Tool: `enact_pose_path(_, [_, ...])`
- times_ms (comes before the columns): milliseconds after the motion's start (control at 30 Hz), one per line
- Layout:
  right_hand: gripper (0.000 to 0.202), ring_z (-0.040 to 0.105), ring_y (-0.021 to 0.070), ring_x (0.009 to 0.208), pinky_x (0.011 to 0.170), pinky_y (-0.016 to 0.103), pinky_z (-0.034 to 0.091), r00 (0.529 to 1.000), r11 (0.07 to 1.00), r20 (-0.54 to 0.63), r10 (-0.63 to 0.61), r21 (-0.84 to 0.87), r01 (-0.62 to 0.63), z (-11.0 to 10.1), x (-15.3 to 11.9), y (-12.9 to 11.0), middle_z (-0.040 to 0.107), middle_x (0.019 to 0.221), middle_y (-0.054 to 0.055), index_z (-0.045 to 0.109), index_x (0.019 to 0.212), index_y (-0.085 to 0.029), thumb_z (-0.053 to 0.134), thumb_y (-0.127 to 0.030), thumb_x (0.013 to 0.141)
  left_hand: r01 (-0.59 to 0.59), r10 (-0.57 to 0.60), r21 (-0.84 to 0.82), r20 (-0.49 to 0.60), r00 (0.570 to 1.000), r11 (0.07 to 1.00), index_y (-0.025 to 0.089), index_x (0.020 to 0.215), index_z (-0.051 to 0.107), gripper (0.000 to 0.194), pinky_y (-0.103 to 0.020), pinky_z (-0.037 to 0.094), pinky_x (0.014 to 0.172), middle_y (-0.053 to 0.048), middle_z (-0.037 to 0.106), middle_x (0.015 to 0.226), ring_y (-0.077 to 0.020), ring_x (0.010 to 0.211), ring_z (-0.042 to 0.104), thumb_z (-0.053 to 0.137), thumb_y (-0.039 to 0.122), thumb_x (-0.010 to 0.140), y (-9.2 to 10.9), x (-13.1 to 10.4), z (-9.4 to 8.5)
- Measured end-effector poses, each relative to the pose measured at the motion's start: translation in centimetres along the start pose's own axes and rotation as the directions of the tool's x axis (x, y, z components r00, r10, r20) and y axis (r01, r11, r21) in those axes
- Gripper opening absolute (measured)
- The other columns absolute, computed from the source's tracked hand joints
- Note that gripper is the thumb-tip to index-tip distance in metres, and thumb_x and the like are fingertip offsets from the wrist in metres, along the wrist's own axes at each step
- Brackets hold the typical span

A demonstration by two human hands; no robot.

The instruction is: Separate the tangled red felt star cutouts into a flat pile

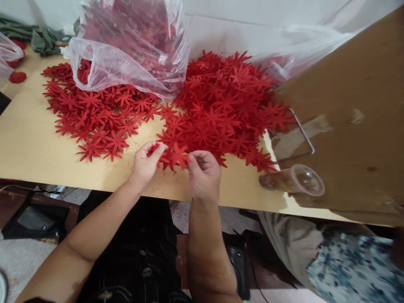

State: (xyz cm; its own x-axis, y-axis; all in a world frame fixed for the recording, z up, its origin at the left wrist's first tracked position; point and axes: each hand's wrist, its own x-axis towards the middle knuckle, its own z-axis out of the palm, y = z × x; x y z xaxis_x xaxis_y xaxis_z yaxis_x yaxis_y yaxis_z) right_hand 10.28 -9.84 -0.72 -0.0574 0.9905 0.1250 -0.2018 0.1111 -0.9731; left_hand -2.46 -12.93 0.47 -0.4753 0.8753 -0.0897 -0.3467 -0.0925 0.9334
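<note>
Near the front edge of the table, my left hand (146, 163) is closed, with red petal material pinched under its thumb. Thumb and fingertips of my right hand (205, 170) grip the edge of a red flower-shaped cutout (177, 156), which lies between the two hands. How many pieces are in my left hand I cannot tell. Just beyond my right hand rises a large pile of red flower cutouts (217, 109). Another, flatter pile of the same cutouts (94, 111) spreads out on the left.
A clear plastic bag (129, 67) full of red cutouts rests at the back. On the right, a plastic cup (293, 181) stands beside a brown board (353, 126) with a metal handle (304, 134). Another person's patterned clothing (353, 265) shows at lower right. Green cloth (46, 41) lies back left.
</note>
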Motion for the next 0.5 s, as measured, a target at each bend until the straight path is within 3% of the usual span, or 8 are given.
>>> enact_pose_path(67, [0.019, 0.05, 0.0063, 0.057, 0.058, 0.022, 0.043, 0.998, 1.0, -0.054, -0.014, 0.021, 0.015, -0.7, 0.3, -0.1, 0.054, 0.066, -0.005, 0.054, 0.074, -0.02, 0.067, -0.031, 0.066, 0.017, -0.018, -0.017, -0.04, 0.999, 1.0, 0.016, 0.068, 0.057, 0.014, -0.019, 0.041, 0.06, 0.001, 0.061, 0.069, -0.0055, 0.06, 0.052, 0.063, 0.029, 0.069, 0.1, 0.2, -0.1])
enact_pose_path(167, [0.02, 0.051, 0.0061, 0.059, 0.059, 0.021, 0.043, 0.996, 0.999, -0.082, -0.023, 0.035, 0.025, -1.3, 0.4, -0.4, 0.055, 0.067, -0.004, 0.056, 0.076, -0.02, 0.069, -0.029, 0.065, 0.03, -0.032, 0.016, 0.074, 0.997, 0.999, 0.015, 0.07, 0.058, 0.017, -0.021, 0.043, 0.063, 0.0, 0.062, 0.072, -0.0071, 0.066, 0.055, 0.065, 0.03, 0.067, 0.2, 0.1, 0.0])
enact_pose_path(333, [0.017, 0.054, 0.0073, 0.066, 0.064, 0.022, 0.044, 0.998, 0.999, 0.059, -0.024, -0.021, 0.026, -0.2, -0.3, -0.8, 0.058, 0.073, -0.002, 0.058, 0.082, -0.02, 0.067, -0.027, 0.068, 0.032, -0.064, 0.101, 0.329, 0.942, 0.994, 0.015, 0.086, 0.059, 0.027, -0.024, 0.045, 0.068, -0.001, 0.061, 0.08, -0.0083, 0.068, 0.057, 0.068, 0.029, 0.064, 0.0, -1.0, 0.5])
enact_pose_path(500, [0.018, 0.053, 0.0084, 0.067, 0.062, 0.022, 0.045, 0.986, 0.997, 0.165, -0.034, -0.06, 0.044, 0.6, -0.7, -1.0, 0.058, 0.075, -0.001, 0.058, 0.086, -0.021, 0.064, -0.027, 0.071, -0.032, -0.018, 0.157, 0.308, 0.951, 0.987, 0.015, 0.075, 0.059, 0.017, -0.022, 0.042, 0.064, 0.002, 0.058, 0.069, -0.0066, 0.063, 0.052, 0.063, 0.031, 0.07, -0.4, -0.8, 0.2])
